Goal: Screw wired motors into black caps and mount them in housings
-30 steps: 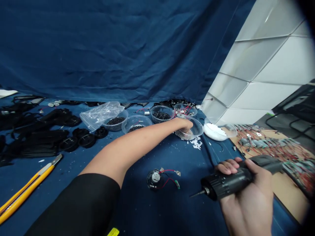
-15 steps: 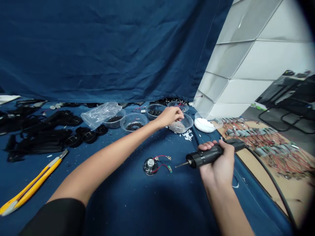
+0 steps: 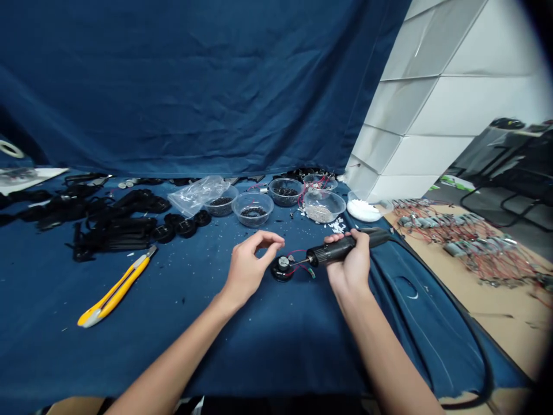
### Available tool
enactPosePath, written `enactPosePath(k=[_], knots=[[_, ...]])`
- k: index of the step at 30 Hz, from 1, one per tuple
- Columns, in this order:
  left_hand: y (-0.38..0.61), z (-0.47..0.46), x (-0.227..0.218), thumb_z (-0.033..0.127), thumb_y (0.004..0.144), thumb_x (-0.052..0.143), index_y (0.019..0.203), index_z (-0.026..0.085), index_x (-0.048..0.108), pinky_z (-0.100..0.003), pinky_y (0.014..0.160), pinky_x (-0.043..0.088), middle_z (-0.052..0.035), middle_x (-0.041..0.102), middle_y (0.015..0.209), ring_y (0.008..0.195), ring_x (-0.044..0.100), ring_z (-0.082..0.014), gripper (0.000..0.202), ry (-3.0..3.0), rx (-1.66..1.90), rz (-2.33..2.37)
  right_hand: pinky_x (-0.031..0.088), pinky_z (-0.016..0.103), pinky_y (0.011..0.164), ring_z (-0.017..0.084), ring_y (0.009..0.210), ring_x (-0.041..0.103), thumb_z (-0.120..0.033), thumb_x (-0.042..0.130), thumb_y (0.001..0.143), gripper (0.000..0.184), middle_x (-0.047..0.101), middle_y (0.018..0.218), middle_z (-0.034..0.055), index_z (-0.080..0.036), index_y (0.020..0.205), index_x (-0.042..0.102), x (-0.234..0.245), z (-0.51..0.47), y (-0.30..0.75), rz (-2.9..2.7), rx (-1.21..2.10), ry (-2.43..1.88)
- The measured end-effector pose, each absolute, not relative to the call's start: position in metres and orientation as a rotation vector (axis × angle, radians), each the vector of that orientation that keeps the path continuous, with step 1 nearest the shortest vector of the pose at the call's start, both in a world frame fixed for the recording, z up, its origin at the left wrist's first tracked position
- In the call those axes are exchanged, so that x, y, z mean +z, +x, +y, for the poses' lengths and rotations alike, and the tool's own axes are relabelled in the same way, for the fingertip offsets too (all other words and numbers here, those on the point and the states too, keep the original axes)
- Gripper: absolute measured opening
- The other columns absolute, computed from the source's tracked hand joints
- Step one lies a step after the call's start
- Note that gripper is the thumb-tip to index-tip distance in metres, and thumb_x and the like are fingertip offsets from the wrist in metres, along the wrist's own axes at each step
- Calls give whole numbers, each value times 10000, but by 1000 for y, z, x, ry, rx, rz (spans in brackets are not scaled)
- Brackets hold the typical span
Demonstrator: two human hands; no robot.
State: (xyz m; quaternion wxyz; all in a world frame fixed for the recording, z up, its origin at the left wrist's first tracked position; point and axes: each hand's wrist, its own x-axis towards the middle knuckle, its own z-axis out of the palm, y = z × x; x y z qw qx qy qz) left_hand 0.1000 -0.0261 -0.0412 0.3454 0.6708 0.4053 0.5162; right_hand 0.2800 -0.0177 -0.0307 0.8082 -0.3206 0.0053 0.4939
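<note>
Right hand (image 3: 348, 262) is clenching a black corded electric screwdriver (image 3: 332, 249), long axis running left, bit (image 3: 301, 261) pointing at the wired round speaker (image 3: 283, 268), possibly touching; left hand (image 3: 247, 270) is hovering open, just left of the speaker.

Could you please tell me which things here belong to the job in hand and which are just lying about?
In use: black electric screwdriver, in the right hand; left hand; small wired speaker.
Lying about: yellow utility knife; plastic bag; bowl of silver parts.
</note>
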Motion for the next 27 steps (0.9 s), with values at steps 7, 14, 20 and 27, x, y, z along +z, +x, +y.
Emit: enactPosePath(k=[7, 14, 20, 27], knots=[[101, -35, -44, 302, 847, 658, 888, 160, 660, -246, 764, 546, -32, 710, 841, 787, 689, -144, 148, 1539, 1361, 919, 513, 181, 535, 60, 556, 481, -187, 513, 809, 107, 451, 637, -45, -169, 749, 425, -36, -14, 278, 38, 1046, -725], [103, -42, -52, 268, 854, 652, 844, 182, 675, -276, 785, 537, -34, 692, 871, 820, 659, -160, 90, 1688, 1366, 923, 516, 166, 526, 52, 550, 475, -181, 505, 813, 125, 440, 638, -49, -172, 743, 401, -38, -12, 279, 94, 1107, -725], [106, -43, -55, 243, 853, 654, 834, 189, 670, -278, 784, 525, -30, 696, 858, 816, 662, -163, 59, 1789, 1329, 886, 524, 167, 528, 54, 549, 482, -188, 517, 811, 129, 447, 645, -48, -177, 758, 401, -41, -12, 281, 88, 1122, -723], [106, -44, -55, 210, 857, 647, 826, 195, 681, -297, 842, 526, -24, 711, 873, 863, 677, -172, 48, 1827, 1346, 866, 520, 164, 522, 53, 538, 484, -180, 524, 807, 134, 450, 639, -43, -172, 750, 403, -42, -12, 281, 124, 1129, -713]])
